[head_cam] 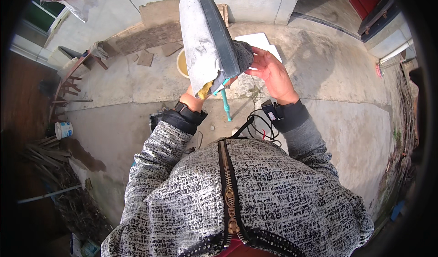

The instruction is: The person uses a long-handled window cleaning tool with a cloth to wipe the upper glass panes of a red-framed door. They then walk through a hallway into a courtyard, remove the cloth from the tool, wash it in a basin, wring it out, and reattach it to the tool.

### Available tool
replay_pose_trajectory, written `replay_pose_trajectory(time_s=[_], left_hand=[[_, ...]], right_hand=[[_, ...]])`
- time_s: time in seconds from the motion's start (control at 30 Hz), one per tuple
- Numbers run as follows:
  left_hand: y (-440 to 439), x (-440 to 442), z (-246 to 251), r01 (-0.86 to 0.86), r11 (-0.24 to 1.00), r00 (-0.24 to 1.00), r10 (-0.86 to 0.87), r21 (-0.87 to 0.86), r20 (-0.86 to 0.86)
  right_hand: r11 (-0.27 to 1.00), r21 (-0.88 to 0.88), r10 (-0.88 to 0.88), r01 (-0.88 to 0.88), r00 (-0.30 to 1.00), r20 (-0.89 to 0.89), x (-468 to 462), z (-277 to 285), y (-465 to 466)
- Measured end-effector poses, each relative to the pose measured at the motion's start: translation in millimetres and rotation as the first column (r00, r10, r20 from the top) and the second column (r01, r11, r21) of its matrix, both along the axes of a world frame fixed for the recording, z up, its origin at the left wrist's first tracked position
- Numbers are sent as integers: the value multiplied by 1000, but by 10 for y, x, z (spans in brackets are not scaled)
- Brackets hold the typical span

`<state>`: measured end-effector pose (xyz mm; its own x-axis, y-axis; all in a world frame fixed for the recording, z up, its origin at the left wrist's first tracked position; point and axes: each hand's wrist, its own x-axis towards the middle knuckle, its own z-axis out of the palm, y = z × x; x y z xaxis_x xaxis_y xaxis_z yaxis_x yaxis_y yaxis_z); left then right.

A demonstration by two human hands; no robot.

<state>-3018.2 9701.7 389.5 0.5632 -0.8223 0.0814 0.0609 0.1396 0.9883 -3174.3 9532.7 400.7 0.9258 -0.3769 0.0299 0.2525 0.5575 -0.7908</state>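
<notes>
A long cleaning head [224, 31], which looks like a mop or window wiper, is raised in front of me. It has a dark grey bar, a smudged white cloth [200, 41] on its left side, and a fuzzy dark grey pad [243, 55] on its right. Yellow material [205, 90] shows at the near end. A teal pole [226, 104] runs down from it. My left hand [193, 97] grips the head from beneath, most of its fingers hidden. My right hand [272, 74] has its fingertips against the pad's edge; whether they pinch it is unclear.
Behind the head stands a pale tub [182, 63], partly covered. White boards [256, 41] lie on the concrete. A black cable [263, 123] is looped near my feet. At left are a wooden bench [77, 67], a white bucket [64, 130] and stacked sticks [48, 154].
</notes>
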Motion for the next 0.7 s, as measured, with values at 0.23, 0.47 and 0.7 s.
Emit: replay_pose_trajectory(time_s=[0.23, 0.47, 0.7], left_hand=[[-244, -126, 244, 27, 994, 929, 14, -107, 370], [-135, 18, 318, -88, 996, 865, 67, 18, 497], [102, 416, -94, -253, 965, 947, 232, -72, -223]], right_hand=[[762, -631, -219, 147, 975, -37, 179, 143, 279], [964, 96, -227, 246, 958, -177, 158, 71, 149], [960, 232, -163, 154, 986, 19, 82, -224, -106]])
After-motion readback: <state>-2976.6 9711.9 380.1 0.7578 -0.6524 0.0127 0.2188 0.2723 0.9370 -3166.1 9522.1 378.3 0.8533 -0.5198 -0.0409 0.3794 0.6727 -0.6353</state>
